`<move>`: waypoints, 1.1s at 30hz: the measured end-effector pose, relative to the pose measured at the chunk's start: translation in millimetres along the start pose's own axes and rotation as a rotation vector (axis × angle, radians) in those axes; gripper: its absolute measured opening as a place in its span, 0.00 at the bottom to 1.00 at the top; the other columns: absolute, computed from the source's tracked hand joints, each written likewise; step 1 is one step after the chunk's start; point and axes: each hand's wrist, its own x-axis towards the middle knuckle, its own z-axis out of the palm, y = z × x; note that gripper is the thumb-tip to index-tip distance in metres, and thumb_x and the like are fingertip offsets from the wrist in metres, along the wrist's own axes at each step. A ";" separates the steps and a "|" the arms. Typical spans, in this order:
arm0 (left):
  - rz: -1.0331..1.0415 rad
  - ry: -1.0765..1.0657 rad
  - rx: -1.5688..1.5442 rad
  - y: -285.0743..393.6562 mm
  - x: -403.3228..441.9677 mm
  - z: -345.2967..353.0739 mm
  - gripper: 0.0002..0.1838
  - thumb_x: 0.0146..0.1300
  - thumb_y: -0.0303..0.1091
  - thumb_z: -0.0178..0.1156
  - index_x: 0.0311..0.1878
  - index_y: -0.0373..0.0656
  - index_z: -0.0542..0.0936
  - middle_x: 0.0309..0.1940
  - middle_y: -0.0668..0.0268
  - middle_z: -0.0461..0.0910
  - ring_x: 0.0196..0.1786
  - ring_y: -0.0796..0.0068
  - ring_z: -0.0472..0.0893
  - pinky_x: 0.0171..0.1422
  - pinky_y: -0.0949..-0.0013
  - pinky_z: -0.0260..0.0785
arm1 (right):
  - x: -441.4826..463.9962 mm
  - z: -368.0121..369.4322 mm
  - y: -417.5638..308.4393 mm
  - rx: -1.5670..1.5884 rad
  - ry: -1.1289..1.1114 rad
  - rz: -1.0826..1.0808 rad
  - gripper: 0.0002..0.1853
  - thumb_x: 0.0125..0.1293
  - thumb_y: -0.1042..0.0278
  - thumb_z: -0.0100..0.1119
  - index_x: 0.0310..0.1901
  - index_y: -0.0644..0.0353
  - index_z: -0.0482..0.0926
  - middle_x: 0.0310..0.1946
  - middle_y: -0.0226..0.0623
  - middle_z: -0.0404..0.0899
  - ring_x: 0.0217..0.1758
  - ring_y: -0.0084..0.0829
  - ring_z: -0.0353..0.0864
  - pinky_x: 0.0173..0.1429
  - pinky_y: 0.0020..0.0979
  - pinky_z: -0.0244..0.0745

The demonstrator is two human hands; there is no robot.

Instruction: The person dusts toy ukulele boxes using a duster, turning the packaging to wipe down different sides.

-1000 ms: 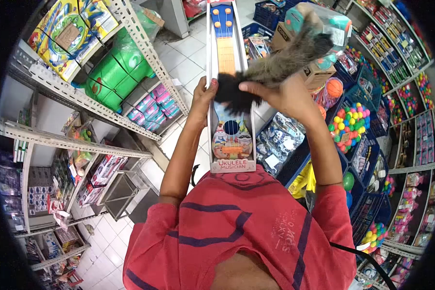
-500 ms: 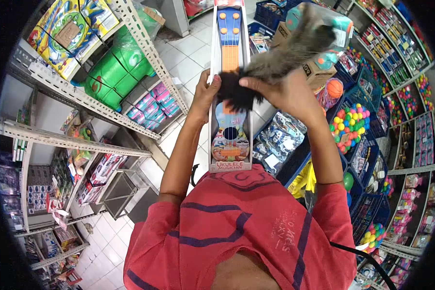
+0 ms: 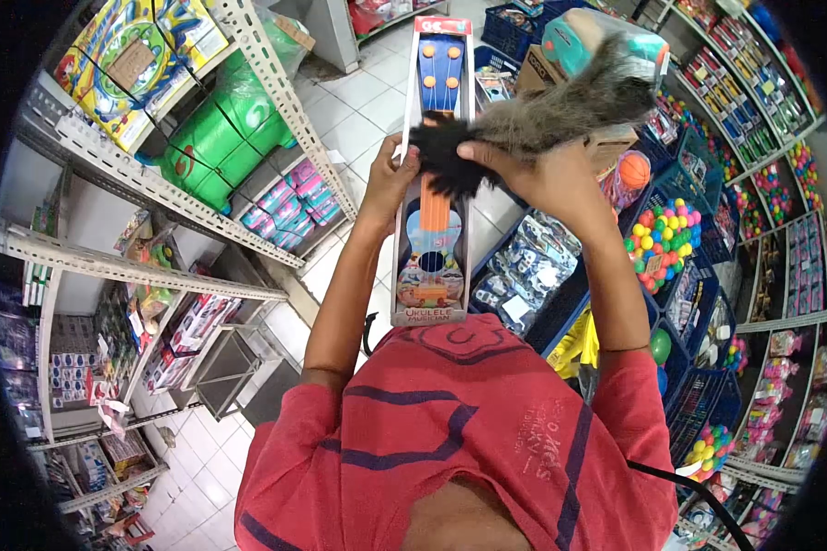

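A boxed toy ukulele (image 3: 434, 243) stands lengthwise in front of my chest, its lower end against my shirt. Its open-front box shows a blue headstock, orange neck and "Ukulele Musician" lettering. My left hand (image 3: 389, 188) is closed on the box's left edge, thumb at the front. My right hand (image 3: 553, 188) grips a fluffy feather duster (image 3: 556, 115), thumb on top. The duster's black tuft lies across the ukulele's neck, hiding part of it, while its grey-brown length points to the upper right. The fingers beneath the duster are mostly hidden.
Blue crates (image 3: 694, 386) of packaged toys and colourful balls (image 3: 663, 241) line my right side. Metal shelving (image 3: 276, 110) holds a green wrapped toy (image 3: 225, 138) on my left. White floor tiles (image 3: 354, 101) run between them.
The ukulele box has shifted slightly down and left, its top tilting more into view. The duster's black tuft has moved a little up and left across the neck, its grey end less blurred.
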 end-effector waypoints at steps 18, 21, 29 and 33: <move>-0.012 0.034 -0.006 2.0 29.9 -0.4 0.39 0.55 0.59 0.54 0.53 0.28 0.63 0.46 0.49 0.70 0.51 0.64 0.71 0.55 0.68 0.63 | 27.9 -4.6 8.9 0.006 0.204 0.014 0.18 0.52 0.52 0.61 0.32 0.61 0.78 0.28 0.38 0.78 0.33 0.37 0.76 0.40 0.33 0.69; 0.005 -0.010 0.010 13.7 24.8 4.8 0.39 0.56 0.57 0.54 0.55 0.28 0.62 0.48 0.48 0.70 0.51 0.63 0.71 0.56 0.68 0.62 | 31.2 -3.9 8.8 0.079 0.132 0.052 0.18 0.51 0.52 0.61 0.32 0.60 0.79 0.28 0.41 0.79 0.32 0.43 0.77 0.38 0.37 0.69; -0.114 -0.005 0.064 1.2 31.5 -3.9 0.52 0.52 0.59 0.57 0.61 0.22 0.46 0.56 0.38 0.60 0.63 0.54 0.59 0.65 0.60 0.49 | 51.2 -0.8 23.1 -0.127 0.261 -0.021 0.17 0.55 0.55 0.60 0.36 0.61 0.78 0.32 0.37 0.79 0.34 0.34 0.77 0.40 0.29 0.69; -0.140 -0.072 -0.023 16.3 18.9 5.3 0.46 0.50 0.61 0.57 0.59 0.30 0.58 0.54 0.49 0.66 0.60 0.61 0.62 0.65 0.60 0.50 | 49.6 6.4 28.8 -0.204 0.256 -0.094 0.16 0.56 0.55 0.59 0.36 0.61 0.78 0.31 0.36 0.79 0.32 0.35 0.77 0.40 0.29 0.69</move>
